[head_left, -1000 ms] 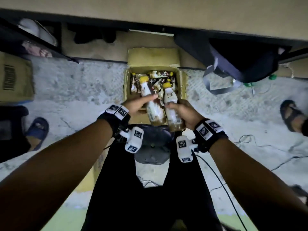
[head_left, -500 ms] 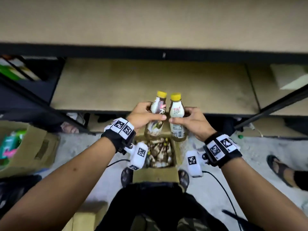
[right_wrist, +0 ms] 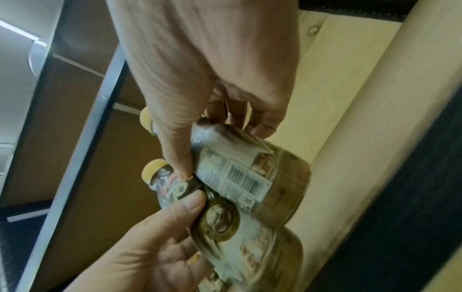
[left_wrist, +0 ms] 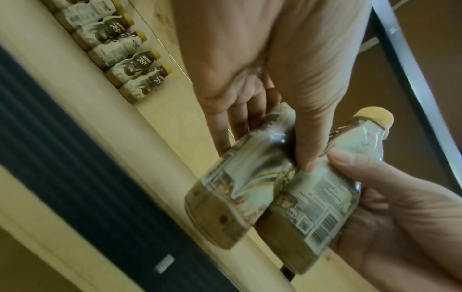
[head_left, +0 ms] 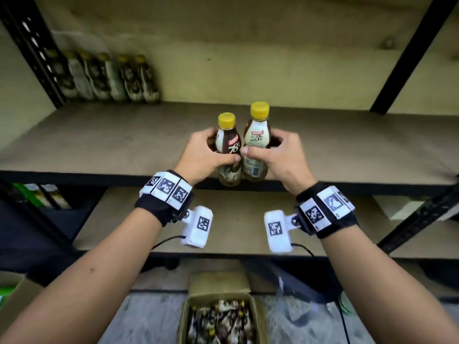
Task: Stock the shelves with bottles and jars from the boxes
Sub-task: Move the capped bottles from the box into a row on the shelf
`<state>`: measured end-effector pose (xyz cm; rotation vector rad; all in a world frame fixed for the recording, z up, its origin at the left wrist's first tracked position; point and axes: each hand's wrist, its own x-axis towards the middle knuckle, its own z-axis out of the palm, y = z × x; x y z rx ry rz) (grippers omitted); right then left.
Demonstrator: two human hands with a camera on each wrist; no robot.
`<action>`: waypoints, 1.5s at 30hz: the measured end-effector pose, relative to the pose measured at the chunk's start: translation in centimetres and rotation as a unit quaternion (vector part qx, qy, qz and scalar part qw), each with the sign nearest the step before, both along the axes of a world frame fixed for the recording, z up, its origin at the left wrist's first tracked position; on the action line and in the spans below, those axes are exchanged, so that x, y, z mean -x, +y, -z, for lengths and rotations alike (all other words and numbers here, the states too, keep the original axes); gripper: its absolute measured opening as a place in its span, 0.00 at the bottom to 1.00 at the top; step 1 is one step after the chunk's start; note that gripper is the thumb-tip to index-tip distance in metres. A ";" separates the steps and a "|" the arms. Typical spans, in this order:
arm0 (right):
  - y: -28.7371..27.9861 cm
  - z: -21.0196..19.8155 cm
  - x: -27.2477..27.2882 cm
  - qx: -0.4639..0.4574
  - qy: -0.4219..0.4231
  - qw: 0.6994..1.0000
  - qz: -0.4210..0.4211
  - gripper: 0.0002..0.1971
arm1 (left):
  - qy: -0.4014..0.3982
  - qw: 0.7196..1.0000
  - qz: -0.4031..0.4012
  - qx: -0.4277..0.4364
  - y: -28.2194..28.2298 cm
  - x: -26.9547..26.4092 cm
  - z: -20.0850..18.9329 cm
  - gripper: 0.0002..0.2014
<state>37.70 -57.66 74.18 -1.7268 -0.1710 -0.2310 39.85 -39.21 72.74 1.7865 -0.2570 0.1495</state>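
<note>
Head view: two bottles arriving at the shelf

Head camera: the left hand [head_left: 202, 158] wraps a dark-labelled plastic bottle with a yellow cap [head_left: 228, 150], the right hand [head_left: 285, 157] a cream-labelled plastic bottle with a yellow cap [head_left: 255, 142]. Both bottles are upright, touching, over the front edge of the brown board shelf [head_left: 99, 142]. A row of matching bottles [head_left: 106, 78] stands at the back left; the open cardboard box [head_left: 221, 316] sits on the floor below.

Left wrist: fingers curl round the dark bottle (bases not yet on the board).

Right wrist: thumb and fingers clamp the cream bottle.

Judged step: placing. Next, carry both back toward the row, set them down, then release.
</note>
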 end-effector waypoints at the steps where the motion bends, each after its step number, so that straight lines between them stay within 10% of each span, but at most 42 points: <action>1: 0.2 -0.2 -1.0 0.007 0.000 1.000 0.004 0.16 | -0.007 1.000 -0.014 -0.005 0.1 -0.7 -0.2 0.22; 12: 1.2 2.1 -4.2 0.042 0.035 0.999 0.000 0.16 | 0.002 0.990 -0.017 -0.142 0.7 -3.5 -0.6 0.20; 21: -0.3 -1.5 -3.2 0.311 -0.038 0.950 0.013 0.25 | -0.061 0.961 -0.015 -0.270 2.0 -3.1 -3.0 0.16; 35: 2.8 -2.3 -5.9 0.338 0.039 0.940 0.005 0.29 | -0.027 0.960 -0.088 -0.264 3.9 -6.2 -2.2 0.35; 45: 8.7 -2.5 -10.7 0.343 0.041 0.938 -0.024 0.22 | -0.003 0.947 -0.151 -0.282 8.0 -10.9 -3.3 0.26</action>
